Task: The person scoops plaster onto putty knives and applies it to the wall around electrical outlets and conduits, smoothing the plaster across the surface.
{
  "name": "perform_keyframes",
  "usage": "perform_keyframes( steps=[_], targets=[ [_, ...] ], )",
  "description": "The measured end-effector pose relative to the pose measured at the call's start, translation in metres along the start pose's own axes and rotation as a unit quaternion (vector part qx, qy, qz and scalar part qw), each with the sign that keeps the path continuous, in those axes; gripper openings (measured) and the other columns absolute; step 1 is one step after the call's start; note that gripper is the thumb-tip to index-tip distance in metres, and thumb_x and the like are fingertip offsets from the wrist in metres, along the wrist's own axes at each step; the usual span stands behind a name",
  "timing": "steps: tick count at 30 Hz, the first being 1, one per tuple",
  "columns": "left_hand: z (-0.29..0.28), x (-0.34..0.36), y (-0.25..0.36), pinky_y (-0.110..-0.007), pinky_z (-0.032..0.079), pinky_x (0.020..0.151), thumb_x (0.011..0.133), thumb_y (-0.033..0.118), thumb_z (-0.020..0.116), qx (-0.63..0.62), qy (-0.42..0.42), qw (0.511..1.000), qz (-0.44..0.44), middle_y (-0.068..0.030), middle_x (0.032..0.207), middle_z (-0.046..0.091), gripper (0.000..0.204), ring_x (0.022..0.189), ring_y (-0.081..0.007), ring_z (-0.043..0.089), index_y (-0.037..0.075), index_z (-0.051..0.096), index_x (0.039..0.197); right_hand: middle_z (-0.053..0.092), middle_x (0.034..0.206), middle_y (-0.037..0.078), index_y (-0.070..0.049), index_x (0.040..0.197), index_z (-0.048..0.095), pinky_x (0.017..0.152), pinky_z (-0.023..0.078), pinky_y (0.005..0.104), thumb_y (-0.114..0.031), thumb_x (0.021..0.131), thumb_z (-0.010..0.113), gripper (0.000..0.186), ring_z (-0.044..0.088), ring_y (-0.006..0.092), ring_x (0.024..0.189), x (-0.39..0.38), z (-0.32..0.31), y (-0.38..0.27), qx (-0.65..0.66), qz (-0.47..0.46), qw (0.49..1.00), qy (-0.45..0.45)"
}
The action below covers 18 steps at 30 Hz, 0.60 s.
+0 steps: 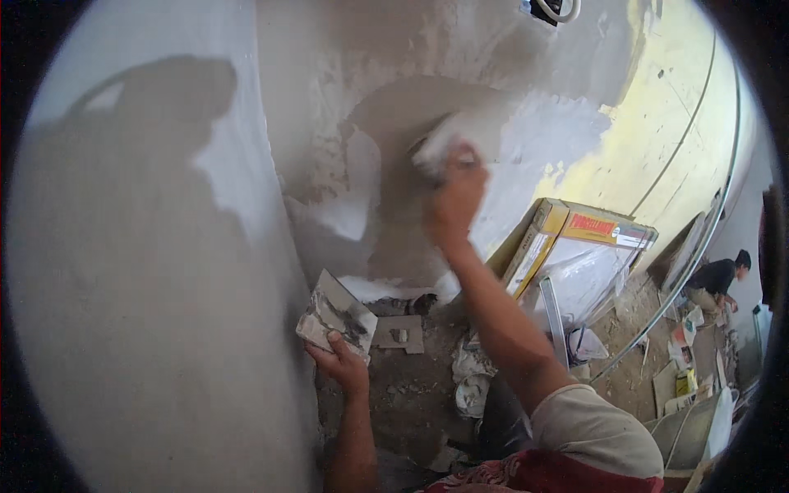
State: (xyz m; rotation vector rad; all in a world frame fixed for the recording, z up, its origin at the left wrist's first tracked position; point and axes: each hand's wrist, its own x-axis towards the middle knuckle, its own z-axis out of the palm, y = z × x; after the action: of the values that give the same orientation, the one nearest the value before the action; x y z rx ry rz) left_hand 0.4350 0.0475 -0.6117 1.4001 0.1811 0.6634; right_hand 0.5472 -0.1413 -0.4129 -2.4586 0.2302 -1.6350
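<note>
My right hand [462, 193] is raised to the wall, its fingers closed round the handle of a plastering trowel [434, 154]. Motion smears the white-coated blade, which appears to lie against the patchy grey and white plaster [431, 92]. Lower down on the left, my left hand [343, 366] grips a flat rectangular plate [343, 306] from below, thumb on its near edge. Grey-white plaster is smeared over the plate's face and rim. That plate is tilted and apart from the wall.
A smooth wall [164, 329] rises close on my left. Leaning at the right is a wrapped flat carton [588, 267], with a metal strip [554, 320] before it. A white bucket [473, 396] and a flat grey piece [400, 335] lie below. Another person [713, 278] crouches far right.
</note>
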Motion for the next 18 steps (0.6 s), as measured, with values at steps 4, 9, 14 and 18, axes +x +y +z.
perform_keyframes(
  steps=[4,9,14,18],
  targets=[
    [0.011,-0.002,0.002,-0.042,0.043,0.089,0.096,0.035,0.046,0.016,0.032,0.999,0.012,-0.0263,0.118,0.048,0.056,0.108,-0.0336,0.053,-0.009,0.033,0.128,0.037,0.139,0.018,-0.006,0.142,0.028,0.087,0.037,0.0566,-0.009,0.082,0.049,0.063,0.045,0.0375,0.114,-0.079,0.029,-0.037,-0.099,-0.186,0.963,-0.170],
    [0.003,0.001,0.009,-0.042,0.042,0.090,0.096,0.036,0.046,0.019,0.038,0.999,-0.020,-0.0276,0.123,0.045,0.059,0.111,-0.0337,0.051,-0.009,0.030,0.130,0.039,0.138,0.016,-0.009,0.140,0.032,0.086,0.039,0.0547,-0.005,0.080,0.048,0.062,0.047,0.0355,0.112,-0.102,-0.003,-0.028,-0.075,-0.176,0.952,-0.239],
    [0.005,0.004,0.018,-0.041,0.041,0.093,0.095,0.039,0.047,-0.018,0.036,0.998,-0.045,-0.0279,0.128,0.041,0.065,0.114,-0.0338,0.049,-0.008,0.025,0.134,0.046,0.126,0.025,-0.003,0.136,0.040,0.091,0.037,0.0441,0.013,0.065,0.043,0.073,0.045,0.0396,0.104,-0.016,-0.029,0.055,0.034,-0.026,0.997,0.058],
    [0.011,0.004,0.011,-0.040,0.041,0.093,0.095,0.037,0.047,-0.006,0.037,0.999,-0.029,-0.0274,0.127,0.042,0.064,0.115,-0.0339,0.048,-0.008,0.025,0.134,0.040,0.132,0.025,0.001,0.131,0.043,0.098,0.030,0.0437,0.013,0.062,0.046,0.071,0.039,0.0417,0.118,-0.022,0.007,0.051,0.056,0.107,0.991,0.061]
  ],
)
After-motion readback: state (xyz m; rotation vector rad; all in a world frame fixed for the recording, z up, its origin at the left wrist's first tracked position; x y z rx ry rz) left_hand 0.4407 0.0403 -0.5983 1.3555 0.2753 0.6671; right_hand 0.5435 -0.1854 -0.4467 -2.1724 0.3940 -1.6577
